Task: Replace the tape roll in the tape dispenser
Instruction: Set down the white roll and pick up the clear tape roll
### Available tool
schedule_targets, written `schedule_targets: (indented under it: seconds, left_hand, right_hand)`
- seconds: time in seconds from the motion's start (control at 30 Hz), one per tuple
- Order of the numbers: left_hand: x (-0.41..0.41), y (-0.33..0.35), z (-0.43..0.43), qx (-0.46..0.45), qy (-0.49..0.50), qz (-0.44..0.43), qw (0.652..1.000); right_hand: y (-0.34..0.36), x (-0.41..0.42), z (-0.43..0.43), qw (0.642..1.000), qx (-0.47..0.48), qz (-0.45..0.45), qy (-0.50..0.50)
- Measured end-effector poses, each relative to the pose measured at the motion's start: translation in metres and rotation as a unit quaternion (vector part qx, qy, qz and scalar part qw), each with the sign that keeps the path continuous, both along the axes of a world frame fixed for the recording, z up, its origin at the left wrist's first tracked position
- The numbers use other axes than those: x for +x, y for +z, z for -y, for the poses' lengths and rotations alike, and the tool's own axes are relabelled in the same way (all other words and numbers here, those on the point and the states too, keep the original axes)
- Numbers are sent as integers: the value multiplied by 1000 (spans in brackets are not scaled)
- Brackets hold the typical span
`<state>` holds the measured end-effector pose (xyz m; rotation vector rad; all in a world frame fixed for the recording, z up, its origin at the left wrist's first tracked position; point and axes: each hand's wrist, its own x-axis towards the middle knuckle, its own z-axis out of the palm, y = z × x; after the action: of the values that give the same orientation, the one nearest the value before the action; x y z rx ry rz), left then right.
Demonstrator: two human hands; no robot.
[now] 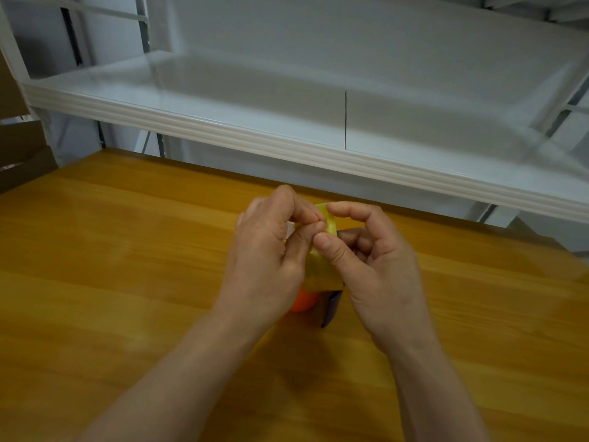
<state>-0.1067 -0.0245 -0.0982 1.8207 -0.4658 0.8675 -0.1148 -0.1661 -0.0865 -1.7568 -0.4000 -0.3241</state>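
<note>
A yellowish tape roll [320, 269] sits between my two hands above the wooden table, its loose end [329, 221] lifted at the top. My left hand [271, 247] pinches that tape end with thumb and fingers. From the right, my right hand [379, 266] presses its thumb on the tape and curls its forefinger over the top. Below the roll, an orange part [302, 302] and a dark blue part [333, 306] of the tape dispenser show; my hands hide the rest of it.
The wooden table [127, 282] spreads out on all sides. A white shelf [287, 145] juts out above its far edge. Brown cardboard boxes [19, 145] stand at the far left.
</note>
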Motion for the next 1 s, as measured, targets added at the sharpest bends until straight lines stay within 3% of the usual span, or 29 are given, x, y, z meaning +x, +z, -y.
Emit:
schedule_targets:
  seconds: [0.27, 0.43, 0.5, 0.7, 0.83, 1.0]
  left_hand:
    - [-2, 0, 3, 48, 26, 83, 995]
    - [-4, 11, -2, 8, -11, 59, 998]
    - [-6, 18, -8, -7, -18, 24, 1000]
    - [-13, 27, -14, -28, -126, -235, 963]
    - [-15, 31, -17, -100, -163, -299, 935]
    - [-22, 36, -21, -114, -200, -362, 903]
  right_hand:
    - [2, 0, 5, 999, 17, 8, 35]
    - [2, 1, 8, 998, 61, 4, 32]
    - [2, 2, 8, 997, 75, -7, 12]
    - [8, -4, 5, 998, 65, 21, -2]
    - [12, -10, -1, 996, 41, 77, -16]
    - [8, -11, -9, 995, 28, 100, -3]
